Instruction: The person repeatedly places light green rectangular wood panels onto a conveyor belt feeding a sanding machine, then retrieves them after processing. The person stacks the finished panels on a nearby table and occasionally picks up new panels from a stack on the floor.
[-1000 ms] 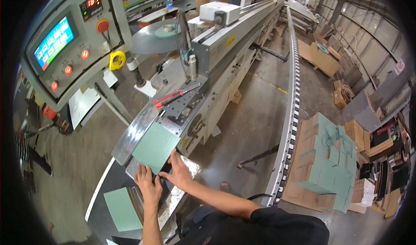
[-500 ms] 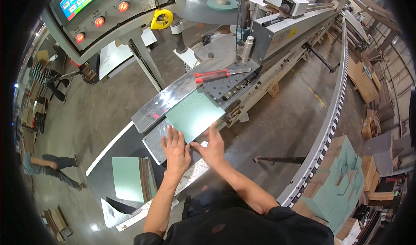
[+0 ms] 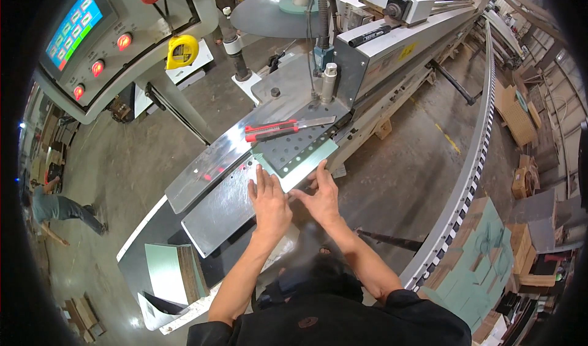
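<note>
A light green board (image 3: 311, 167) lies on the machine's metal table, its far part beneath a dark perforated plate (image 3: 288, 150). My left hand (image 3: 271, 208) has its fingers stretched out, the tips at the board's near left end beside a bare metal plate (image 3: 223, 205). At the board's near edge is my right hand (image 3: 321, 198), thumb spread from the fingers, the fingertips touching the edge toward the right corner. A red-handled utility knife (image 3: 272, 130) rests across the perforated plate, blade pointing right. My fingers partly cover the board's edge.
More green boards (image 3: 166, 272) stand stacked at lower left on the machine. A control panel (image 3: 116, 40) with lit red buttons and a hanging yellow tape measure (image 3: 182, 52) is upper left. A curved roller rail (image 3: 474, 180) runs along the right, near piled green boards (image 3: 474, 257). Another person (image 3: 64, 211) walks at left.
The green board has slid away, up and right, under the perforated plate, with both my hands following. More bare metal plate shows. The person at left has moved, and my view has shifted.
</note>
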Tool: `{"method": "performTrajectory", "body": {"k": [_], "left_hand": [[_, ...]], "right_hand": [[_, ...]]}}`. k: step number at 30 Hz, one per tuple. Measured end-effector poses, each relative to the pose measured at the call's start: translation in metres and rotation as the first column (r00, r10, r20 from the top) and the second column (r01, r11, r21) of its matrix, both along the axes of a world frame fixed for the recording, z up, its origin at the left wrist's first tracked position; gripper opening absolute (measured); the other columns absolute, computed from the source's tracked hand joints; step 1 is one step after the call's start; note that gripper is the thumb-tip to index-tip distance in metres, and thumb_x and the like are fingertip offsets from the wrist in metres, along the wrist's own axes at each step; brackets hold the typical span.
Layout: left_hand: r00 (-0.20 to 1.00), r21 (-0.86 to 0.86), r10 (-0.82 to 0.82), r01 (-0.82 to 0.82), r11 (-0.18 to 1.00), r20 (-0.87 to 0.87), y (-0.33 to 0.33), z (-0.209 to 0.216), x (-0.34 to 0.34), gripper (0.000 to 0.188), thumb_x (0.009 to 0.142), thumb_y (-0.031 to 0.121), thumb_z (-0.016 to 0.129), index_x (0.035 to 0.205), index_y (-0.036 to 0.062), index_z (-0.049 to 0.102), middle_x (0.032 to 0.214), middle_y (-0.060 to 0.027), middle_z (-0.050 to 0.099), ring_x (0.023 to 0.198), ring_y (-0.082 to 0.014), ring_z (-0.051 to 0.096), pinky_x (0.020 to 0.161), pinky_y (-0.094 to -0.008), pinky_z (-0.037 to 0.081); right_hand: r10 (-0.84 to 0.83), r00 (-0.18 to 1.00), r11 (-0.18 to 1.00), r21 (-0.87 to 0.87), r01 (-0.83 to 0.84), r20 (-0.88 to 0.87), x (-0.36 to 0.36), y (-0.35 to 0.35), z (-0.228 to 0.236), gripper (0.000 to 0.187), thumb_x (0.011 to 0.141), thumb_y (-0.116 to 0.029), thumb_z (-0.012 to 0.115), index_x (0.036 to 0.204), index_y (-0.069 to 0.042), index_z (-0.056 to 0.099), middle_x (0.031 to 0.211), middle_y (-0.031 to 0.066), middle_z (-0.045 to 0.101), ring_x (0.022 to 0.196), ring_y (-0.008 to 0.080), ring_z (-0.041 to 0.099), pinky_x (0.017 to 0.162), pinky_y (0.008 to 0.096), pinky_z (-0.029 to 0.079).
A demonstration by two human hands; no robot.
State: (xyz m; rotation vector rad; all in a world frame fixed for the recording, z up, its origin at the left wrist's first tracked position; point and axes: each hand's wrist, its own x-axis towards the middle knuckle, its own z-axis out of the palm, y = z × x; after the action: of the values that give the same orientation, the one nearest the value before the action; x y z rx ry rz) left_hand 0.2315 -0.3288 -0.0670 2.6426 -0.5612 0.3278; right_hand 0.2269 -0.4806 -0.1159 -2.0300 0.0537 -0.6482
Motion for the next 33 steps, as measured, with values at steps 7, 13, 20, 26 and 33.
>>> {"method": "performTrajectory", "body": {"k": [7,13,20,26,33], "left_hand": [[1.0,-0.087,-0.017,0.014,0.996,-0.024,-0.07,-0.002,0.033,0.055,0.083,0.005,0.064,0.132,-0.0154,0.052,0.123,-0.0299,0.061,0.124,-0.0454,0.051,0.112,-0.0595,0.028],[0.999,-0.099,0.021,-0.018,0.995,0.031,-0.08,-0.02,0.038,0.052,0.086,0.007,0.065,0.132,-0.0131,0.052,0.125,-0.0299,0.06,0.123,-0.0462,0.051,0.11,-0.0575,0.03],[0.99,0.033,-0.102,0.099,0.995,0.096,-0.075,0.003,-0.01,0.069,0.084,0.011,0.07,0.144,-0.0098,0.041,0.156,-0.0298,0.034,0.146,-0.0509,0.026,0.116,-0.0634,0.023],[0.996,-0.087,-0.045,0.052,0.995,0.082,-0.058,-0.013,-0.019,0.062,0.092,0.018,0.066,0.143,-0.0088,0.044,0.151,-0.0315,0.042,0.148,-0.0494,0.029,0.12,-0.058,0.023],[0.991,-0.226,0.022,0.008,0.974,0.13,-0.09,-0.033,0.037,0.036,0.096,0.012,0.061,0.128,-0.005,0.061,0.14,-0.027,0.057,0.134,-0.0451,0.049,0.116,-0.055,0.032]], "right_hand": [[-0.028,0.999,1.0,-0.009,0.028,0.022,0.034,-0.071,0.0,0.118,0.064,-0.02,0.096,0.16,-0.005,0.029,0.09,0.006,0.057,0.067,0.0173,0.048,0.061,0.0309,0.05],[-0.036,0.998,0.997,-0.072,0.04,0.05,0.041,-0.082,0.004,0.119,0.065,-0.032,0.096,0.158,-0.002,0.029,0.096,0.0124,0.064,0.079,0.0245,0.06,0.069,0.0368,0.054],[-0.007,1.0,0.999,-0.053,0.006,-0.024,0.049,-0.091,-0.026,0.138,0.07,-0.041,0.093,0.164,-0.009,-0.003,0.102,0.016,0.064,0.096,0.0323,0.062,0.085,0.0439,0.055],[-0.035,0.999,0.999,-0.034,0.034,-0.038,0.059,-0.084,-0.02,0.132,0.065,-0.048,0.094,0.16,0.004,0.018,0.1,0.0151,0.066,0.097,0.0331,0.063,0.088,0.0452,0.054],[-0.065,0.996,0.994,-0.087,0.07,0.063,0.056,-0.092,-0.025,0.127,0.064,-0.048,0.094,0.159,0.002,0.025,0.096,0.0138,0.065,0.083,0.0309,0.06,0.079,0.041,0.055]]}}
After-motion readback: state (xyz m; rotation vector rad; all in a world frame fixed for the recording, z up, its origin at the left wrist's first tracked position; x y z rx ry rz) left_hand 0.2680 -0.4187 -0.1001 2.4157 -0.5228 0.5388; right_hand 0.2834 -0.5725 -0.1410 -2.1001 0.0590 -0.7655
